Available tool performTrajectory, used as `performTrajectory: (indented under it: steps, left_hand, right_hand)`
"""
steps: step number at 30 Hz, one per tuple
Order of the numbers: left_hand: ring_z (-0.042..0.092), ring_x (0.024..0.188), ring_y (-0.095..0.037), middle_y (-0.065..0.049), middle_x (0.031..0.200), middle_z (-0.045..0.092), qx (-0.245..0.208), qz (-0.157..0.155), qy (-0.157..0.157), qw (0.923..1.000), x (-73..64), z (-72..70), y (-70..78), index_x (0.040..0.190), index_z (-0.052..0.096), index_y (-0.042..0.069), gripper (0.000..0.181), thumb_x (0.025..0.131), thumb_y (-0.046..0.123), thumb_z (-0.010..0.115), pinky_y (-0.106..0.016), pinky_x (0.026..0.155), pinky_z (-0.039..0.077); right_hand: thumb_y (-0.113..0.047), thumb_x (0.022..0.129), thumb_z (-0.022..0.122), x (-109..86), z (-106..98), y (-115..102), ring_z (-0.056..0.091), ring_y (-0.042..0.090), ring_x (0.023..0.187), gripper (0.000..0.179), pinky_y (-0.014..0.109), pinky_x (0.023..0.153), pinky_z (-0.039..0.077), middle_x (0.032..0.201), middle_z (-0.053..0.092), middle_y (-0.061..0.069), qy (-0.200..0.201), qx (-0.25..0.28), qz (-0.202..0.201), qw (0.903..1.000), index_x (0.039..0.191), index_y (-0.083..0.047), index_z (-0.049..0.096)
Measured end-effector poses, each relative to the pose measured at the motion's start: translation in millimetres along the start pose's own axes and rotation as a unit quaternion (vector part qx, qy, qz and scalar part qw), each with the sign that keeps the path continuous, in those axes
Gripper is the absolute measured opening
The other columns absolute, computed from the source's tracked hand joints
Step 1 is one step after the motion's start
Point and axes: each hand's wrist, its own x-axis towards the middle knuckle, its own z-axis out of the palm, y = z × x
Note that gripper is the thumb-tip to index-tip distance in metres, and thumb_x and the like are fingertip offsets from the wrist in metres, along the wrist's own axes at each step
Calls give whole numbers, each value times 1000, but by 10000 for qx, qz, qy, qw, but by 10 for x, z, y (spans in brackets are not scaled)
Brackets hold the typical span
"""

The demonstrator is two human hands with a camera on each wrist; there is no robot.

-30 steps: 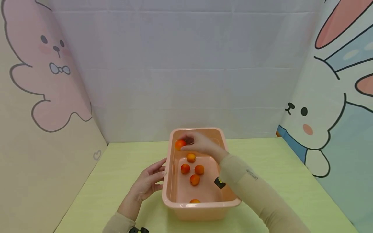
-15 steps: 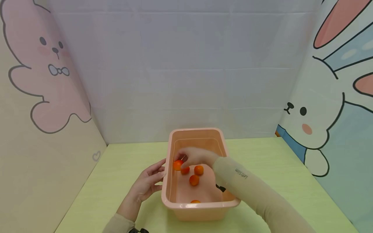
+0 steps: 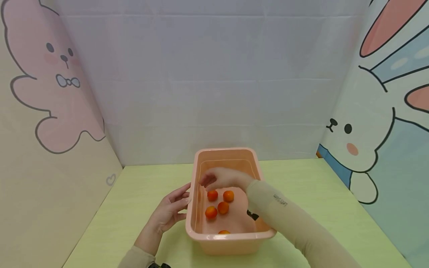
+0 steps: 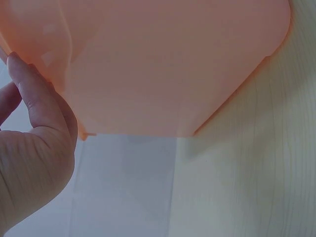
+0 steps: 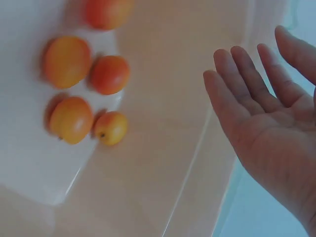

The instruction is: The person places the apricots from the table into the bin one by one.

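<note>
The right hand (image 3: pixel 221 177) hangs empty, fingers loose; the left hand (image 3: pixel 170 209) touches the tub (image 3: pixel 231 244), fingers straight; one knock could roll the fruit (image 3: pixel 223 208).

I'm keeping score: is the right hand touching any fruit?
Apart: the right wrist view shows the tub's bare wall between the right hand's fingertips and the fruits.

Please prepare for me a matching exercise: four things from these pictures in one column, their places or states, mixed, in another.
Things:
1. left hand
2. right hand
3. fruits
4. table

Places or states:
A. lying inside the tub
B. under the tub
C. at the tub's outer left side
D. over the tub, holding nothing

Pairs: 1-C, 2-D, 3-A, 4-B
</note>
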Motion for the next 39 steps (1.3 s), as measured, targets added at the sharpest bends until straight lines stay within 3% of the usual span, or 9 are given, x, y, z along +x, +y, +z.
performTrajectory:
  steps: [5, 17, 29, 39]
  left_hand:
    - [63, 90, -16, -3, 112, 59, 33, 23, -9, 10000, -2, 1, 0, 154, 31, 2, 61, 98, 3, 57, -32, 73, 59]
    - [62, 89, -15, -3, 112, 59, -35, 58, -58, 10000, -11, -3, 0, 154, 31, 2, 61, 98, 2, 58, -31, 71, 59]
    - [63, 90, -16, -3, 113, 59, -12, 53, -36, 10000, -18, -8, 7, 153, 33, 3, 61, 98, 3, 58, -31, 72, 59]
    - [63, 90, -16, -3, 113, 60, 21, 27, 4, 10000, -8, -5, 8, 154, 32, 3, 61, 98, 3, 58, -32, 72, 59]
  right_hand:
    - [-14, 96, 65, -94, -149, -54, 60, 21, 114, 34, 34, 101, 47, 124, 63, 13, 286, 384, -662, 9967, 127, -1, 61]
    - [-11, 96, 65, -582, -444, -234, 63, 27, 112, 37, 36, 100, 48, 119, 67, 9, 1155, 360, -1498, 9813, 131, -2, 58]
    - [-8, 97, 63, -1158, -530, -113, 60, 28, 116, 45, 32, 95, 52, 124, 63, 15, 1817, 433, -1589, 9695, 140, -2, 49]
    - [-1, 99, 57, -1653, -499, 248, 61, 15, 114, 42, 24, 95, 49, 124, 62, 18, 2471, 449, -1638, 9540, 140, 1, 47]
